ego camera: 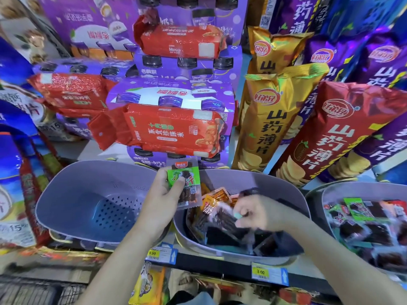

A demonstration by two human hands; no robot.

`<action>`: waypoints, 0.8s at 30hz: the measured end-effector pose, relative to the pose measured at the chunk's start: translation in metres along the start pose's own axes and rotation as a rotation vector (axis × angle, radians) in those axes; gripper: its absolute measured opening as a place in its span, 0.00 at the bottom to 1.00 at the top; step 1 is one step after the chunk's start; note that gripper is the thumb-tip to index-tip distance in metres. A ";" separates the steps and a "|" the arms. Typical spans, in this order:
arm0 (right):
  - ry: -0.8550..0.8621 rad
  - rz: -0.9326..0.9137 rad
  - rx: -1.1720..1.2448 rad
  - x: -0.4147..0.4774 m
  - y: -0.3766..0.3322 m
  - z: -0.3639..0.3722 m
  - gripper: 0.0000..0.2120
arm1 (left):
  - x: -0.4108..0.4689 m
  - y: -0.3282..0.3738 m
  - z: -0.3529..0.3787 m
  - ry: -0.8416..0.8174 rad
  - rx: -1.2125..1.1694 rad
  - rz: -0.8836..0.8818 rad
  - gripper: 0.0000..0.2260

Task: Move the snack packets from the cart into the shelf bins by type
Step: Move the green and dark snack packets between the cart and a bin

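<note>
Bright, even shop lighting, probably from overhead fixtures; soft shadow pools inside the grey perforated plastic bin (92, 208). Glare streaks the glossy red foil rice pack (176, 40). Wide-angle distortion bows and smears the frame margins, notably the blue printed bags (13, 183) at left. The right hand (253, 213) is motion-blurred; the green-labelled clear snack packet (191, 176) at centre is sharp.

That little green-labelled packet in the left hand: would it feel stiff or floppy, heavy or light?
Probably light: the left hand pinches the green-labelled packet upright between thumb and fingers alone. It is likely flat and fairly stiff, since it stands above the grip without drooping. Its glossy film wrapper looks somewhat slippery.
</note>
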State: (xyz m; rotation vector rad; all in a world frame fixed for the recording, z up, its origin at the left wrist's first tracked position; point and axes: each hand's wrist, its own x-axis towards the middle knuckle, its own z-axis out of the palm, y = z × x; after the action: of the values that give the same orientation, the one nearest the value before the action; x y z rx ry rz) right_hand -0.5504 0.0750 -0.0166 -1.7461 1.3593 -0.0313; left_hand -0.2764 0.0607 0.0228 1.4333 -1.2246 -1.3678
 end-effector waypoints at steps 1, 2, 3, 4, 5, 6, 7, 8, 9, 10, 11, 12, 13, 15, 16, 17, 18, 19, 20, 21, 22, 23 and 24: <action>0.056 -0.004 0.160 -0.006 -0.001 -0.010 0.04 | 0.000 0.001 0.000 0.003 -0.003 -0.006 0.07; 0.106 -0.003 0.340 -0.012 -0.003 -0.018 0.03 | 0.000 0.002 0.001 0.002 -0.022 -0.016 0.08; 0.149 0.000 0.519 -0.016 -0.007 -0.023 0.04 | -0.001 0.004 0.002 -0.008 -0.059 -0.026 0.07; 0.186 -0.011 0.658 -0.017 -0.012 -0.027 0.05 | -0.002 0.006 0.005 -0.027 -0.099 -0.039 0.04; 0.217 -0.033 0.732 -0.017 -0.019 -0.030 0.06 | -0.003 0.007 0.007 -0.046 -0.128 -0.056 0.05; 0.231 -0.055 0.771 -0.015 -0.028 -0.030 0.08 | -0.003 0.007 0.010 -0.068 -0.141 -0.064 0.10; 0.236 -0.073 0.792 -0.013 -0.038 -0.028 0.10 | -0.004 0.007 0.012 -0.099 -0.138 -0.067 0.14; 0.240 -0.085 0.774 -0.009 -0.047 -0.024 0.11 | -0.005 0.006 0.014 -0.124 -0.125 -0.057 0.15; 0.248 -0.091 0.727 -0.006 -0.055 -0.021 0.11 | -0.006 0.006 0.016 -0.141 -0.106 -0.044 0.16; 0.261 -0.093 0.685 -0.002 -0.061 -0.017 0.11 | -0.006 0.006 0.017 -0.148 -0.094 -0.035 0.15; 0.267 -0.093 0.676 0.001 -0.063 -0.013 0.10 | -0.005 0.005 0.017 -0.137 -0.087 -0.029 0.15; 0.270 -0.080 0.695 0.004 -0.061 -0.011 0.09 | -0.005 0.005 0.015 -0.114 -0.078 -0.023 0.15; 0.265 -0.057 0.710 0.006 -0.058 -0.010 0.08 | -0.004 0.006 0.013 -0.089 -0.073 -0.019 0.15; 0.242 0.000 0.559 0.011 -0.044 -0.008 0.09 | -0.002 0.005 0.005 -0.044 -0.077 -0.019 0.14; 0.206 0.028 0.383 0.014 -0.035 -0.004 0.10 | -0.002 0.004 0.002 -0.029 -0.085 -0.020 0.14; 0.138 0.059 0.204 0.017 -0.026 0.001 0.13 | -0.001 0.003 -0.001 -0.015 -0.097 -0.022 0.13; 0.045 0.095 0.050 0.020 -0.020 0.009 0.16 | -0.001 0.001 -0.002 -0.003 -0.109 -0.026 0.13; -0.050 0.128 -0.085 0.023 -0.015 0.017 0.18 | -0.001 -0.001 -0.003 0.004 -0.120 -0.031 0.13; -0.127 0.149 -0.199 0.026 -0.012 0.025 0.19 | -0.001 -0.003 -0.004 0.006 -0.129 -0.034 0.13; -0.170 0.153 -0.289 0.029 -0.011 0.030 0.18 | -0.001 -0.004 -0.004 0.002 -0.133 -0.036 0.13; -0.185 0.155 -0.343 0.031 -0.009 0.034 0.18 | -0.002 -0.005 -0.004 -0.003 -0.133 -0.036 0.13; -0.183 0.158 -0.365 0.033 -0.008 0.034 0.16 | -0.002 -0.006 -0.004 -0.003 -0.131 -0.033 0.12; -0.175 0.156 -0.363 0.035 -0.006 0.034 0.15 | -0.002 -0.007 -0.004 0.003 -0.126 -0.033 0.12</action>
State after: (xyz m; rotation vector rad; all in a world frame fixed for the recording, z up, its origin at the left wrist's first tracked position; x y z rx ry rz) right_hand -0.5146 0.0683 -0.0491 -1.8781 1.4305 0.4702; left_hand -0.2717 0.0636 0.0165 1.3719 -1.0971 -1.4387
